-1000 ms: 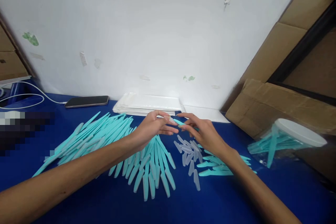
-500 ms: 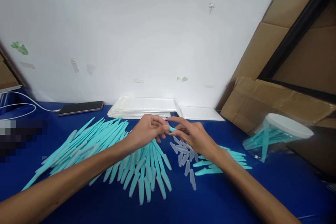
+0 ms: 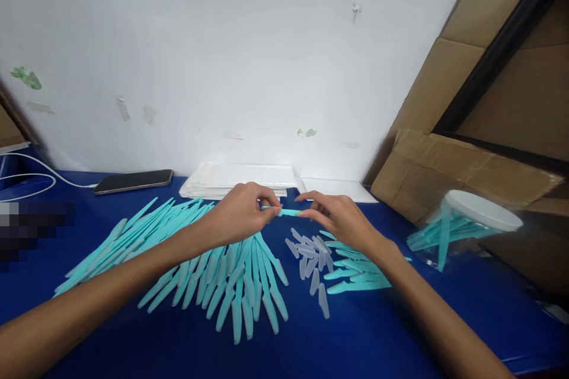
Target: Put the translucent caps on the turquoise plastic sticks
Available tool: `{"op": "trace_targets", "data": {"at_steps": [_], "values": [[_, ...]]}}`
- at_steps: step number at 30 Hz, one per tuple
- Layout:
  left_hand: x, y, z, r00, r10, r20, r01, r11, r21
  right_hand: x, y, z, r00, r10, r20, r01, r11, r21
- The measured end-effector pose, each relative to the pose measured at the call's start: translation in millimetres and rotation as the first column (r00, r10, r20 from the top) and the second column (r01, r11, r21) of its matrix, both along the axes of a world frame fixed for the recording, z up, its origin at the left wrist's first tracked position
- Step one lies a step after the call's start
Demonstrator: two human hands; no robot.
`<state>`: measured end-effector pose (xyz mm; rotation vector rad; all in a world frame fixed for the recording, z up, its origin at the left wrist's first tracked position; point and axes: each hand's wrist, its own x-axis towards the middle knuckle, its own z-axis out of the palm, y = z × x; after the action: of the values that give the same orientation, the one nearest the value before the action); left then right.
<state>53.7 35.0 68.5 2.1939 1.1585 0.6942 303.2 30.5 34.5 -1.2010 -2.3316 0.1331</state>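
Note:
My left hand (image 3: 242, 216) and my right hand (image 3: 340, 220) meet over the blue table (image 3: 377, 337), both pinching one teal plastic stick (image 3: 288, 212) held level between the fingertips. The left fingers close on its capped end, the right fingers on the other end. Below the left hand lies a fan of capped teal sticks (image 3: 240, 284). Under the right hand sit loose translucent caps (image 3: 311, 254) and a small heap of uncapped teal sticks (image 3: 355, 269).
A clear jar with a white lid (image 3: 462, 228) lies on its side at right, teal sticks inside. Cardboard (image 3: 448, 172) leans behind it. A white sheet stack (image 3: 240, 177), a phone (image 3: 133, 180) and a white cable (image 3: 26, 177) line the wall.
The stick between my hands has turned level and both hands have drawn slightly apart along it. The view has shifted a little.

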Motion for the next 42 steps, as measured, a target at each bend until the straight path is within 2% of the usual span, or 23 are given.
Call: {"op": "trace_targets", "data": {"at_steps": [2,4,8,10,12,14,16,20,23,26,29,31,34,38,42], "values": [[-3.4,-1.7,3.1,0.998,-0.011,-0.061,0.014,0.999,0.040,6.0,2.7,0.9,1.000,-0.009,0.023,0.007,0.997,0.078],[-4.0,-6.7,1.4,0.989,-0.070,-0.131,0.074,0.997,0.028,3.9,1.3,1.1,1.000,0.015,0.009,-0.016,0.992,0.123],[2.3,-19.2,-7.1,0.943,-0.169,-0.287,0.177,0.984,0.004,-15.7,-8.9,1.9,0.994,0.090,-0.055,-0.083,0.990,0.118],[5.3,-22.6,-8.2,0.921,-0.146,-0.362,0.162,0.987,0.015,-20.9,-10.7,2.4,0.995,0.068,-0.073,-0.060,0.992,0.107],[5.0,-22.8,-6.7,0.905,-0.031,-0.425,0.065,0.996,0.066,-16.2,-6.8,2.3,0.997,-0.030,-0.070,0.037,0.995,0.090],[0.7,-20.8,-5.2,0.884,0.103,-0.456,-0.048,0.990,0.131,-0.8,1.6,1.5,0.987,-0.156,-0.024,0.157,0.987,0.016],[-6.6,-18.0,-5.7,0.867,0.175,-0.467,-0.110,0.980,0.163,21.2,11.0,0.5,0.975,-0.213,0.066,0.220,0.969,-0.115],[-18.3,-14.2,-11.8,0.862,0.200,-0.467,-0.136,0.976,0.168,60.9,22.7,-1.8,0.975,-0.139,0.172,0.195,0.906,-0.377],[-15.3,-12.2,-16.3,0.854,0.231,-0.466,-0.148,0.967,0.209,72.3,24.5,-4.2,0.976,-0.115,0.186,0.194,0.848,-0.493],[-4.2,-7.6,-22.4,0.863,0.184,-0.471,-0.081,0.969,0.232,70.0,24.9,-7.4,0.982,-0.085,0.166,0.165,0.815,-0.556],[5.2,-1.3,-33.2,0.884,0.043,-0.465,0.074,0.970,0.231,63.6,26.4,-10.3,0.990,-0.043,0.131,0.113,0.800,-0.590],[7.9,2.0,-41.6,0.874,-0.028,-0.484,0.147,0.967,0.210,60.4,27.7,-11.7,0.993,-0.026,0.115,0.089,0.801,-0.592],[8.6,4.9,-51.0,0.831,-0.076,-0.552,0.191,0.969,0.154,57.2,29.0,-12.6,0.994,-0.015,0.106,0.071,0.834,-0.548],[7.5,9.8,-55.4,0.775,-0.071,-0.628,0.225,0.960,0.169,50.1,27.3,-11.1,0.995,-0.013,0.103,0.056,0.901,-0.429],[3.8,15.5,-57.9,0.760,-0.125,-0.637,0.289,0.944,0.160,39.0,21.3,-6.8,0.996,-0.036,0.080,0.059,0.951,-0.304]]}}
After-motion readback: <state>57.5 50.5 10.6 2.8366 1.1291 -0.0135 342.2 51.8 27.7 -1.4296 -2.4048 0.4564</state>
